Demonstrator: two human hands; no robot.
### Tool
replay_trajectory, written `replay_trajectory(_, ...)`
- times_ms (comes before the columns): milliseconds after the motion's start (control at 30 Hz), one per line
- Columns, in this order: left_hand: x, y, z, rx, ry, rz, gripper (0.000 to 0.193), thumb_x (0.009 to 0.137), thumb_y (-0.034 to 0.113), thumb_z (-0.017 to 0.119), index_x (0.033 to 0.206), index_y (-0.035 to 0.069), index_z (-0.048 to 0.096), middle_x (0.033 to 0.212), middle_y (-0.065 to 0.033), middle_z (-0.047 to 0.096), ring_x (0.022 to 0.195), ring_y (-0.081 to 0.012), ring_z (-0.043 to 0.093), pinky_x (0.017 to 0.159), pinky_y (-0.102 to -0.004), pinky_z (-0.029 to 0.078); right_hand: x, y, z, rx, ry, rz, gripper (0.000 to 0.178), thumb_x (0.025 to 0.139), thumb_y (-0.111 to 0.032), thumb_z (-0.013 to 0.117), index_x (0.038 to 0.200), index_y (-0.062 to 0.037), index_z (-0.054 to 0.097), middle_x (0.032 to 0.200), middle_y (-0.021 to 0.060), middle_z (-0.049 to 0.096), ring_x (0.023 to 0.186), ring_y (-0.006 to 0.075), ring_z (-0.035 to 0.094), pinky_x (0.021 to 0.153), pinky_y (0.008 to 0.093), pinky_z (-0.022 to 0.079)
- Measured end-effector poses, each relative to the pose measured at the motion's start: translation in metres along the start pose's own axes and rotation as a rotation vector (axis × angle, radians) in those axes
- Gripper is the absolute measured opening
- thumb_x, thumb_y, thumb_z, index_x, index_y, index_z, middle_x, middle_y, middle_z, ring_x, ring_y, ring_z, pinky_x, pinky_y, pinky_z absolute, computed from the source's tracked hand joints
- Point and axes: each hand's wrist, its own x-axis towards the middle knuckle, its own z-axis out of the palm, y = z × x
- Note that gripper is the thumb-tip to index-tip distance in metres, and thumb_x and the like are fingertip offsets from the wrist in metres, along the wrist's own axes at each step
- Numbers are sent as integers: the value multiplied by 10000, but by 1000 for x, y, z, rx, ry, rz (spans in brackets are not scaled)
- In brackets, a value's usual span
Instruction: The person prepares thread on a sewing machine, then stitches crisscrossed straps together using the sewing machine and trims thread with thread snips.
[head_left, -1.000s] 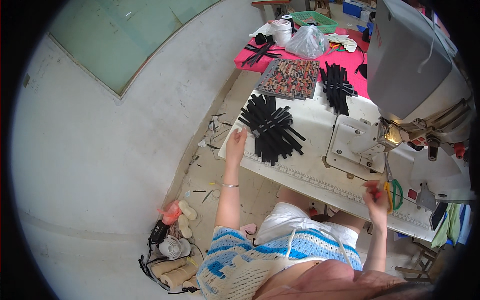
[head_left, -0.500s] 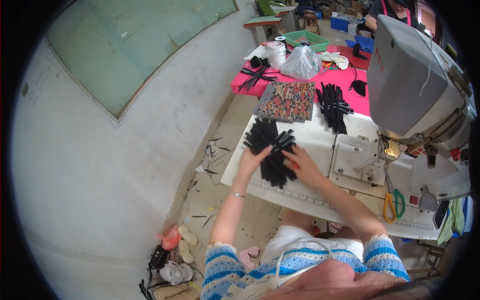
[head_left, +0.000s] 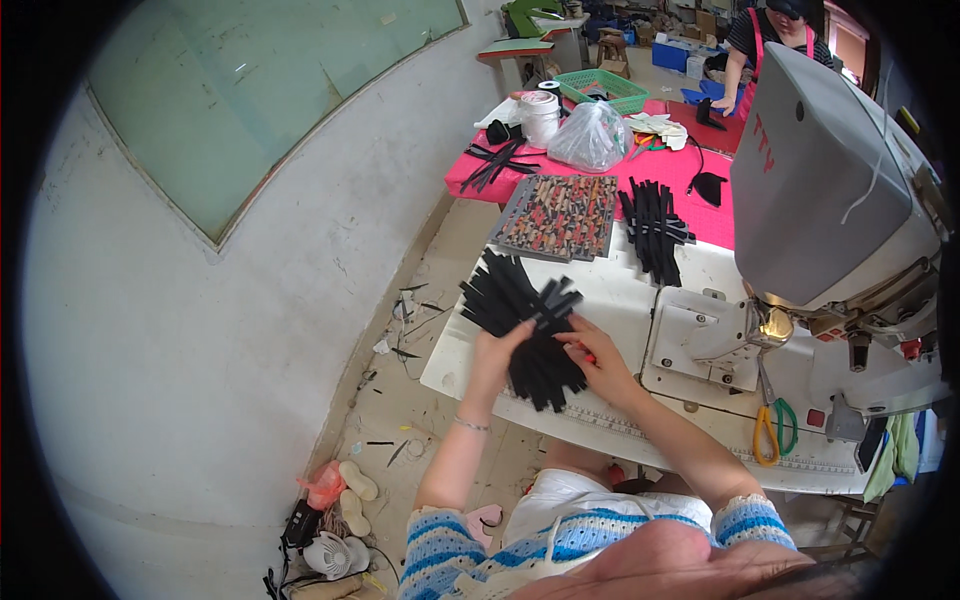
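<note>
A thick bundle of black fabric strips point(head_left: 545, 372) fans out above the front left part of the white sewing table point(head_left: 610, 310). My left hand point(head_left: 496, 355) grips its left side, thumb on top and the other fingers mostly hidden under the strips. At the right edge, my right hand point(head_left: 597, 366) has its fingers bent and closed on the strips. A few shorter strips with grey marks lie crosswise on the bundle. Just beyond sits a stack of patterned sheets point(head_left: 560, 215), and to its right a second pile of black strips point(head_left: 655, 230).
A large grey sewing machine point(head_left: 830, 180) stands at the right, with orange-and-green-handled scissors point(head_left: 768, 435) near it. The pink-covered table point(head_left: 715, 210) behind holds a plastic bag point(head_left: 590, 138), white tape rolls point(head_left: 540, 120) and a green basket point(head_left: 615, 90). A co-worker point(head_left: 765, 45) stands far right.
The view has shifted slightly. My right fingers have drawn in closer at the bundle's edge, while my left hand keeps its hold. The co-worker's arm now reaches down to the far table.
</note>
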Motion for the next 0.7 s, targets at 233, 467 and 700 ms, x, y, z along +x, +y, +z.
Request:
replay_trajectory(233, 127, 60, 12, -208, -84, 222, 344, 764, 61, 691, 1073, -44, 584, 989, -62, 627, 901, -146, 588, 803, -273, 460, -27, -7, -19, 350, 279, 228, 257, 938, -125, 458, 1164, -32, 536, 1293, 94, 478, 942, 164, 474, 845, 255, 386)
replay_trajectory(467, 260, -27, -39, 693, 108, 95, 588, 608, 297, 822, 971, -97, 580, 818, -111, 639, 649, -214, 601, 621, -328, 481, -47, -9, -13, 383, 312, 204, 178, 942, -137, 457, 1039, -11, 539, 1224, 107, 532, 1012, 174, 504, 885, 280, 384)
replay_trajectory(700, 195, 7, 76, 982, 845, 997, 514, 757, 383, 676, 990, -63, 570, 787, -124, 557, 845, -281, 557, 795, -366, 442, -47, 2, -29, 532, 345, 347, 231, 966, -193, 420, 1025, 1, 531, 1056, 99, 585, 985, 172, 540, 869, 291, 420)
